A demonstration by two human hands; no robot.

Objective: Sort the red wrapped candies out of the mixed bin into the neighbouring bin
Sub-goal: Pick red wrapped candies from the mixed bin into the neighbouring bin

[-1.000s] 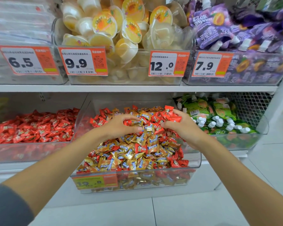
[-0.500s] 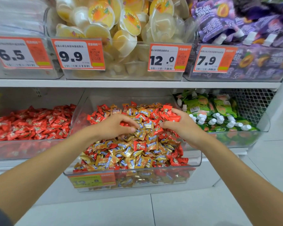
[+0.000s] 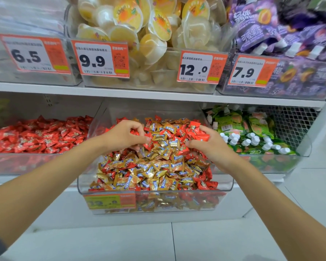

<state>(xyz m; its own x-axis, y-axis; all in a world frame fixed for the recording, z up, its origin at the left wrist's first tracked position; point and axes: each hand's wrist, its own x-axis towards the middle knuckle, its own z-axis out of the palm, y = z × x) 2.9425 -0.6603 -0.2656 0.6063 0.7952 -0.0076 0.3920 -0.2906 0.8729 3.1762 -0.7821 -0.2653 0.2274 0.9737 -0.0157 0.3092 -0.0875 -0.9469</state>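
The clear mixed bin [image 3: 154,189] in the middle of the lower shelf holds a heap of gold wrapped candies [image 3: 154,166] mixed with red wrapped candies [image 3: 184,130]. My left hand [image 3: 124,135] rests on the heap's back left, fingers curled round red candies. My right hand [image 3: 209,146] is at the heap's back right and grips several red candies, some showing above its thumb. Left of the mixed bin, the neighbouring bin [image 3: 26,162] is filled with red candies only.
A bin of green pouches [image 3: 252,129] stands to the right of the mixed bin. On the upper shelf are bins of jelly cups [image 3: 149,34] and purple pouches [image 3: 280,34], fronted by orange price tags [image 3: 201,66]. White floor tiles lie below.
The view has shifted slightly downward. Both hands stay on the back of the heap, their fingers working among the candies and gathering red ones.
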